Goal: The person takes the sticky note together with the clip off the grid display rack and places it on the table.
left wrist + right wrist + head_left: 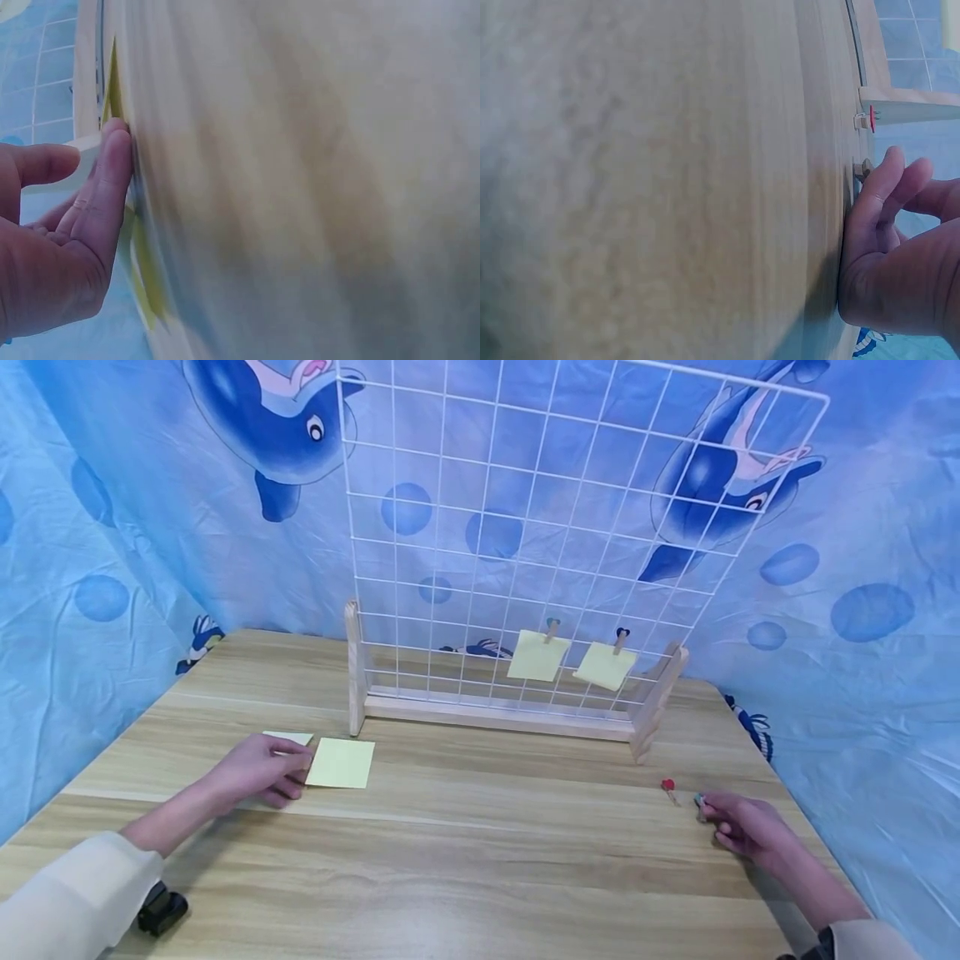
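Left hand [258, 768], fingers loose, reached a sticky note [341, 763], likely flimsy, best edge-lifted; whether right hand [744, 828] pinched the clothespin [701, 802] was unclear.

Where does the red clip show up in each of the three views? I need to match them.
Head: the red clip lies on the table, right of centre, left of the right hand.
Left wrist: not in this picture.
Right wrist: the red clip is near the right edge, above the hand's fingertips.
Shared landmark: the white wire grid, top left in left wrist, top right in right wrist.
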Demonstrator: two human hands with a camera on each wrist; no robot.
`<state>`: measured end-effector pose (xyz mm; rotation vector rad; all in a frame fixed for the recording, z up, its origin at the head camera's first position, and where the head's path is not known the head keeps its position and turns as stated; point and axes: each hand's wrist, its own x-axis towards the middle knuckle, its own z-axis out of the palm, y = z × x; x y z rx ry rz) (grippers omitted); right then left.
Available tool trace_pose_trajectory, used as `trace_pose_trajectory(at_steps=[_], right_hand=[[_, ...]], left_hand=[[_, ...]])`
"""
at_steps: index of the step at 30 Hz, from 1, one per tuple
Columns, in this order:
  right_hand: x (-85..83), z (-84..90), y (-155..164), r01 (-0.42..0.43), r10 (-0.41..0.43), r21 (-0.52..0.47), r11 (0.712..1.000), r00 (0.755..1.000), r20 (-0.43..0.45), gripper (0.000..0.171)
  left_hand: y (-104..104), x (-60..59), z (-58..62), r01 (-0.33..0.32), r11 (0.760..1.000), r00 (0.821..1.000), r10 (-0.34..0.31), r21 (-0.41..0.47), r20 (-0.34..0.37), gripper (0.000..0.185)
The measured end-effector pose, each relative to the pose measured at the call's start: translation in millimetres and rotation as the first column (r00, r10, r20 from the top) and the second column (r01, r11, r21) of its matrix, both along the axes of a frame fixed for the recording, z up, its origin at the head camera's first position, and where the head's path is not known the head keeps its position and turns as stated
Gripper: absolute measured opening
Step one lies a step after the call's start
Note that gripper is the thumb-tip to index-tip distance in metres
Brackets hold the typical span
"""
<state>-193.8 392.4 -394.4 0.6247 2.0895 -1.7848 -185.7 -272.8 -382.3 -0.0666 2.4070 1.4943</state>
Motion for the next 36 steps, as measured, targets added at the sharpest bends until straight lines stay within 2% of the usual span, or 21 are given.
trace_pose_trajectory(at_steps=[3,7,9,12,17,22,29,33,36], right_hand=[[0.1,1.1,-0.9,0.022,-0.022,0.008,1.0,1.0,0.004,0.014],[1.1,2.5,-0.8,0.033,-0.034,-0.039,0.999,0.999,-0.008,0.012],[1.3,4.6,-0.9,0.014,-0.017,-0.064,0.998,0.999,-0.034,0.014],[0.3,11.1,-2.5,-0.031,0.021,-0.097,0.995,0.995,-0.096,0.02],[-1.9,29.1,-16.5,-0.079,0.051,-0.148,0.986,0.982,-0.184,0.021],[-2.9,44.5,-40.8,-0.134,0.089,-0.189,0.973,0.969,-0.231,0.024],[-9.4,58.3,-77.7,-0.233,0.149,-0.273,0.933,0.943,-0.296,0.031],[-15.8,63.6,-97.1,-0.29,0.18,-0.305,0.907,0.923,-0.341,0.033],[-20.6,67.5,-109.3,-0.312,0.191,-0.309,0.899,0.911,-0.364,0.035]], left_hand=[[-0.6,1.1,4.8,0.009,0.999,1.0,-0.01,-0.048,-0.021,0.048],[0.5,1.0,10.8,0.015,0.992,0.998,-0.022,-0.122,-0.058,0.047],[2.0,-0.7,13.9,0.018,0.989,0.996,-0.031,-0.149,-0.082,0.048],[5.0,-4.6,19.7,0.045,0.989,0.992,-0.062,-0.14,-0.114,0.048],[12.8,-12.6,29.6,0.107,0.994,0.983,-0.11,-0.032,-0.148,0.052],[28.5,-20.0,37.2,0.141,0.986,0.983,-0.128,0.093,-0.133,0.057],[59.5,-31.0,43.2,0.182,0.953,0.979,-0.153,0.24,-0.135,0.06],[75.5,-37.5,44.0,0.194,0.937,0.979,-0.165,0.291,-0.123,0.058],[86.9,-42.7,45.0,0.204,0.928,0.978,-0.175,0.312,-0.116,0.057]])
